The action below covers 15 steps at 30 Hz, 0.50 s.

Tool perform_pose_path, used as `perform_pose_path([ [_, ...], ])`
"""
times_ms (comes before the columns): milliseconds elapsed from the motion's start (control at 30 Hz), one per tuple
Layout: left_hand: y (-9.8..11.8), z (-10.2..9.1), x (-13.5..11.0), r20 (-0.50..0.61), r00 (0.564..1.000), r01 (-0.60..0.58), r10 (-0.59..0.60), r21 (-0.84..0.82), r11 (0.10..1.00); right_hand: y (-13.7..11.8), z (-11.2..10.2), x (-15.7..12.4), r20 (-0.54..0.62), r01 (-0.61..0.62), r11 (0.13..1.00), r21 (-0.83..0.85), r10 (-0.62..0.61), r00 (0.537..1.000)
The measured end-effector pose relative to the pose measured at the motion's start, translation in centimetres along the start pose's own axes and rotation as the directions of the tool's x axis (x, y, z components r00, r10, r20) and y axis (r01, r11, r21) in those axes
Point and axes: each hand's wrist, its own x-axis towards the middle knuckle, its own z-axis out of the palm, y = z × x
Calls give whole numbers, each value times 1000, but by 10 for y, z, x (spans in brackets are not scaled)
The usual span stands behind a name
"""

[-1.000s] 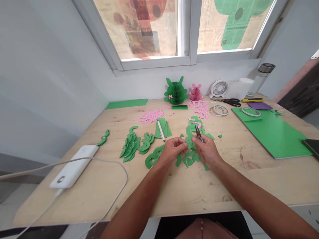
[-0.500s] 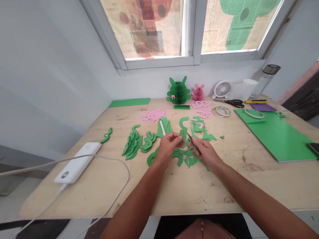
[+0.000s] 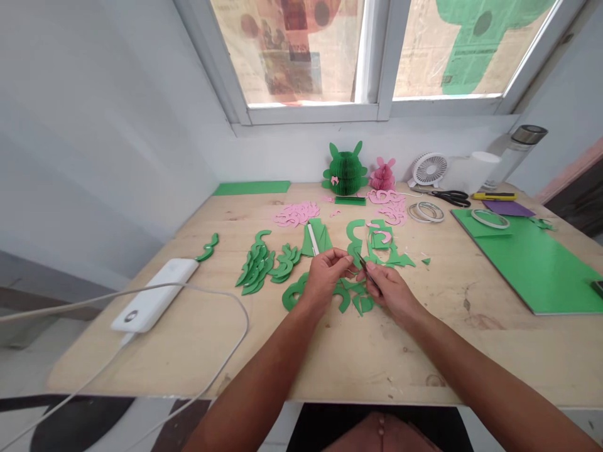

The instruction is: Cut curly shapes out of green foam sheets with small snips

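My left hand (image 3: pixel 326 276) pinches a curved green paper cutout (image 3: pixel 354 240) that rises between my hands. My right hand (image 3: pixel 389 289) is closed round small scissors (image 3: pixel 365 266), whose blades point up and left at the cutout. Under both hands lie loose green paper scraps (image 3: pixel 351 297) on the wooden table (image 3: pixel 358 351). A pile of cut green curved pieces (image 3: pixel 257 269) lies to the left, with a smaller pile (image 3: pixel 286 263) beside it.
A white power bank (image 3: pixel 154 302) with a cable lies front left. Pink cutouts (image 3: pixel 296 214), a green paper cactus (image 3: pixel 345 169), a pink one (image 3: pixel 383 175), a small fan (image 3: pixel 428 169), black scissors (image 3: pixel 450 196), tape rolls (image 3: pixel 426 211) and green sheets (image 3: pixel 532 260) lie behind and right.
The small scissors have swung from pointing upward to pointing left at the green cutout, which my left hand has lifted upright. The view has shifted a little left.
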Motion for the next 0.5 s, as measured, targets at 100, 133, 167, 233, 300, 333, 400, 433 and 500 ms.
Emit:
perform_pose_path([
  [100, 0, 0, 0, -4, 1000, -2, 2, -3, 1000, 1, 0, 0, 1, -1, 1000, 3, 1, 1000],
  [133, 0, 0, 0, -7, 1000, -4, 4, -2, 1000, 1, 0, 0, 2, -4, 1000, 2, 4, 1000],
  [167, 0, 0, 0, -8, 1000, -4, 4, -1, 1000, 1, 0, 0, 2, -7, 1000, 2, 7, 1000],
  [233, 0, 1, 0, -9, 1000, -4, 4, -2, 1000, 2, 0, 0, -3, -15, 1000, 1, 15, 1000],
  [300, 0, 1, 0, -9, 1000, -3, 3, -4, 1000, 2, 0, 0, -7, -18, 1000, 2, 18, 1000],
  [333, 0, 1, 0, -9, 1000, -3, 3, -7, 1000, 2, 0, 0, -8, -18, 1000, 3, 18, 1000],
  [400, 0, 1, 0, -9, 1000, -4, 4, -14, 1000, 2, 1, 0, -10, -15, 1000, 3, 15, 1000],
  [433, 0, 1, 0, -8, 1000, -5, 5, -17, 1000, 2, 1, 0, -12, -14, 1000, 1, 14, 1000],
  [500, 0, 2, 0, -7, 1000, -5, 5, -21, 1000, 2, 1, 1, -17, -14, 1000, -5, 14, 1000],
])
